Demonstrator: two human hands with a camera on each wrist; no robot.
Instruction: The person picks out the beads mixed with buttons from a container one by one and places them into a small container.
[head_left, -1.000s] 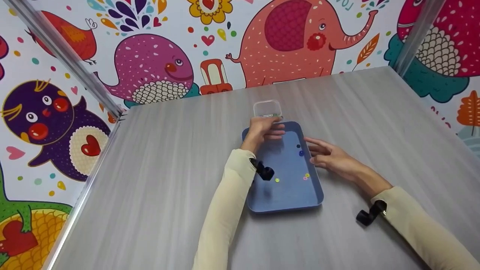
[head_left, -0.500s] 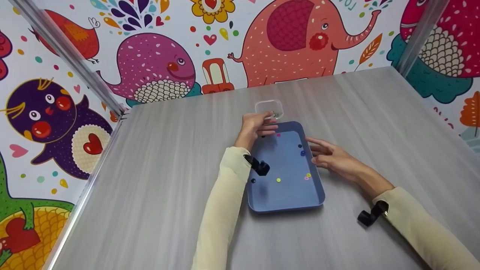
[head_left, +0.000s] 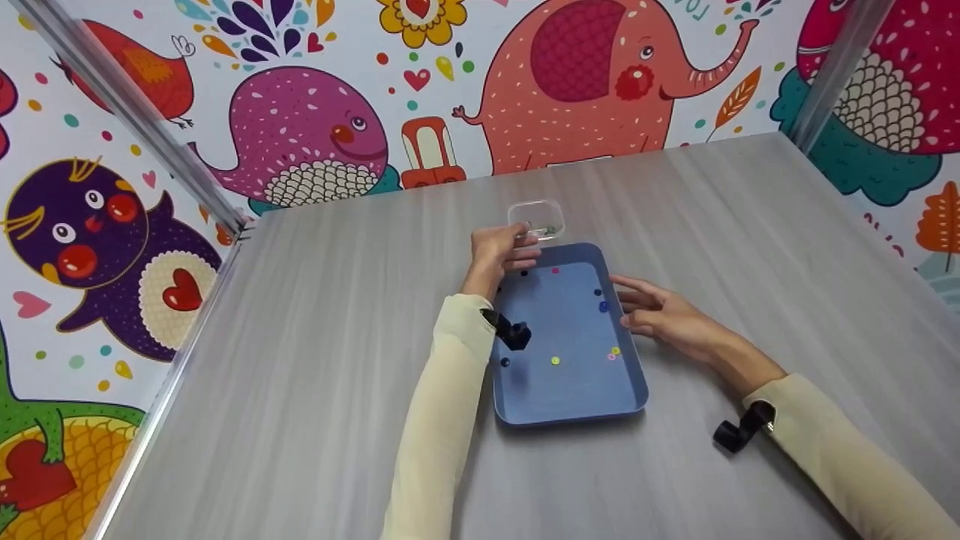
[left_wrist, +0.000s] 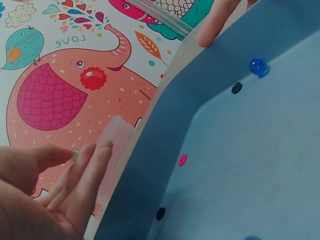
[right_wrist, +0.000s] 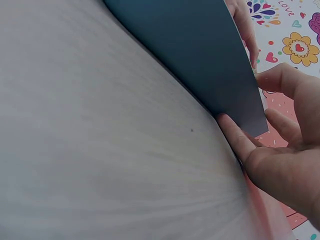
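Observation:
My left hand (head_left: 499,251) hovers over the far left corner of the blue tray (head_left: 570,397), beside a clear plastic box (head_left: 536,217). Between its thumb and fingertips it pinches a small glass marble (left_wrist: 75,156), pale with a yellow-green tint and mostly covered. The other fingers stretch out straight. Against the outside of the tray's right wall rests my right hand (head_left: 667,319), its fingers extended along the wall in the right wrist view. Inside the tray lie a blue marble (left_wrist: 258,67), a pink button (left_wrist: 183,160), dark buttons (left_wrist: 160,213) and a yellow button (head_left: 556,361).
Several greenish glass pieces (head_left: 551,230) sit in the clear box behind the tray. Yellow and pink buttons (head_left: 613,356) lie near the tray's right wall. The grey wood-grain table (head_left: 345,337) meets a cartoon-printed wall (head_left: 442,82) at the back.
My left hand has drawn back leftward from the front of the clear box, uncovering more of it and of the tray's far end. My right hand has stayed in place.

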